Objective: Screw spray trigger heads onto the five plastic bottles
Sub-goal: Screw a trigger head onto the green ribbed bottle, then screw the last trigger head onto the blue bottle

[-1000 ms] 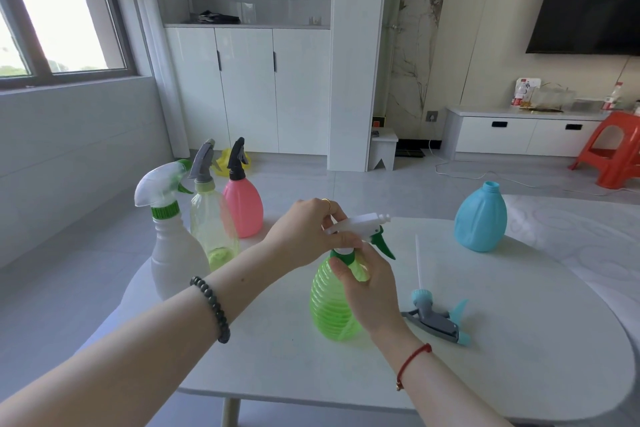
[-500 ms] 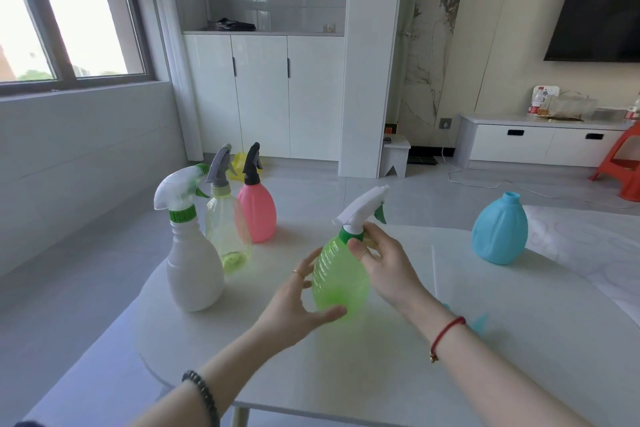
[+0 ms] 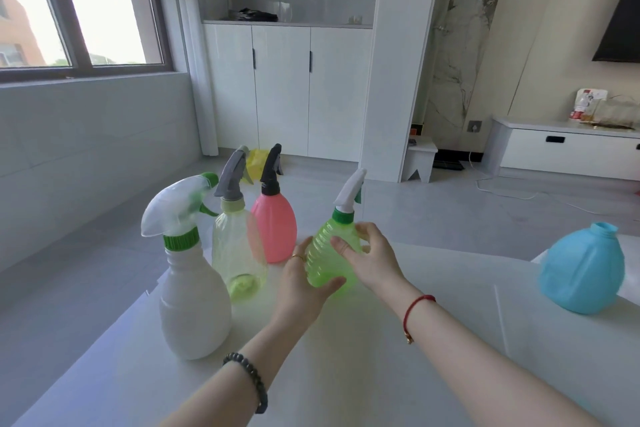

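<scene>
Gripping the tilted green bottle two-handed
Its lower part sits in the curled left hand; the right hand wraps its side.

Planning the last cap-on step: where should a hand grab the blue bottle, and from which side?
Probably the blue bottle's wide body, below the shoulder, from the side facing the table's middle. It stands upright, and the open neck on top must stay free for threading.
</scene>
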